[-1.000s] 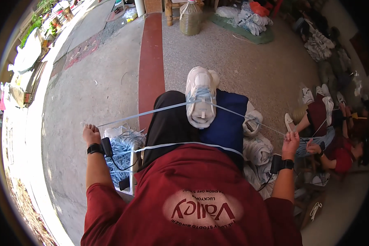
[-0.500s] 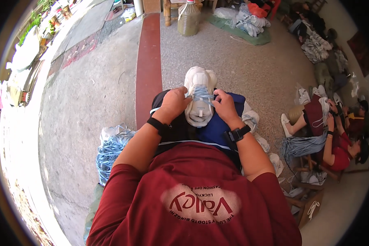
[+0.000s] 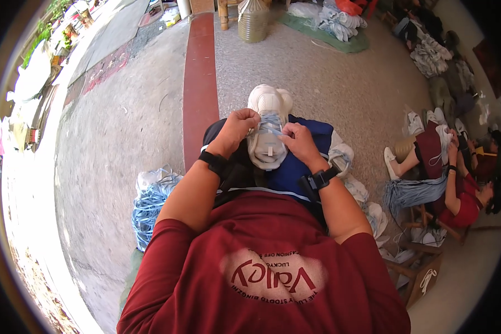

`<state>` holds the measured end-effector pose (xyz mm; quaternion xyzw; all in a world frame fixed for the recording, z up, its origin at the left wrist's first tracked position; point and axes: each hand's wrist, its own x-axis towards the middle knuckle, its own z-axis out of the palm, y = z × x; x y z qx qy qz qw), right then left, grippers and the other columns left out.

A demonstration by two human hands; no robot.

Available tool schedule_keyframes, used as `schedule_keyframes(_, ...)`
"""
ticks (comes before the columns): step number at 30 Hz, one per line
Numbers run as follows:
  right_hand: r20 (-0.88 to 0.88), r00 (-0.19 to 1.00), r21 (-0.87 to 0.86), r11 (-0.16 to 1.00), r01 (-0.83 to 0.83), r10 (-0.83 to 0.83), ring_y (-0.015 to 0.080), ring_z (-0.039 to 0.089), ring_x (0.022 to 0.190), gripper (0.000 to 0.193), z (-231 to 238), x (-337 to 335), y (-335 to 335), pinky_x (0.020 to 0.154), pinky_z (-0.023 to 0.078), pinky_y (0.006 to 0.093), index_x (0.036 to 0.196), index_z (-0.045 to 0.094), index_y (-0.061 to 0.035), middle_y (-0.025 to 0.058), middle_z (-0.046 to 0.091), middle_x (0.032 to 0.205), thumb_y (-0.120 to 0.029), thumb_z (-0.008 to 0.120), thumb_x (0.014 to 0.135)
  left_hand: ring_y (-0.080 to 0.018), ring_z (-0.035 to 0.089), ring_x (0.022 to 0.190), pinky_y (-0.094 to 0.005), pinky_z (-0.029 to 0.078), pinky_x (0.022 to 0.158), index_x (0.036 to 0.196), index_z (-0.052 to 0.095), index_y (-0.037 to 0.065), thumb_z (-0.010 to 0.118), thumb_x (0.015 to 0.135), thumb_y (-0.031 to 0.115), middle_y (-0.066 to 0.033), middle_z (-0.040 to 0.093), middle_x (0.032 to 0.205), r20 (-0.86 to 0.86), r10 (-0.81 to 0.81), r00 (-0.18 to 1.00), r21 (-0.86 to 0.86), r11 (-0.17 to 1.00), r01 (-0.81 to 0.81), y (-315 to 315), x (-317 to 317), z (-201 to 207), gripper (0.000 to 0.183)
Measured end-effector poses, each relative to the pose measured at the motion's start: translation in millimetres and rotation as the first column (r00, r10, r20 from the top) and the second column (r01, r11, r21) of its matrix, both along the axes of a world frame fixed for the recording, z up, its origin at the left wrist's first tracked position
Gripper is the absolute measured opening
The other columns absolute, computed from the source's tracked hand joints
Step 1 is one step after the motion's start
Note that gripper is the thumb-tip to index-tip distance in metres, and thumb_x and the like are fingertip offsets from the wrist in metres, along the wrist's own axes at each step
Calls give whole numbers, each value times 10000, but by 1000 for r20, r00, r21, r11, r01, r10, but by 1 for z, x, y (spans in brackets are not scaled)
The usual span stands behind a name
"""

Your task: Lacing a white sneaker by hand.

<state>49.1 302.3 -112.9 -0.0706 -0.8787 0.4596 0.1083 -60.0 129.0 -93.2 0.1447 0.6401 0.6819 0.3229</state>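
Note:
A white sneaker (image 3: 268,154) rests on my lap, its toe pointing away from me. Light blue shoelace (image 3: 270,118) crosses its upper part, and the tongue lies toward me. My left hand (image 3: 237,131) is closed in a pinch at the left row of eyelets, on the lace by the look of it, though the fingers hide most of that spot. Over the right side of the tongue, my right hand (image 3: 301,143) pinches a strand of the blue lace. Dark and blue cloth (image 3: 313,131) lies under the shoe.
A bundle of blue laces (image 3: 149,214) lies to my left. White shoes (image 3: 342,158) are heaped at my right side. Farther right sits another person (image 3: 465,201) beside grey-blue laces (image 3: 414,195). Ahead stand a large plastic jug (image 3: 253,22) and a pile of pale shoe parts (image 3: 342,23) on green cloth.
My right hand has moved left, from the shoe's right edge to over the tongue. The left hand has shifted slightly up and right. The lacing lies differently between them.

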Motion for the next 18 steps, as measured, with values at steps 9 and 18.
schedule_keyframes(9,47,999,-8,1000,-6,6,257,530,661,155,-7,0,4,606,421,356,713,550,-15,112,525,682,-130,652,698,-320,598,723,-399,463,644,778,598,54,610,715,125,-150,615,745,-713,8,701,-355,858,-371,7,2,-15,95)
schedule_keyframes(18,37,999,-186,982,-12,19,161,507,582,155,-3,0,3,545,408,300,696,542,-10,55,530,607,-120,640,741,-126,471,509,-278,378,498,718,624,43,624,790,178,-3,543,593,-185,11,983,-97,995,-29,2,3,2,153)
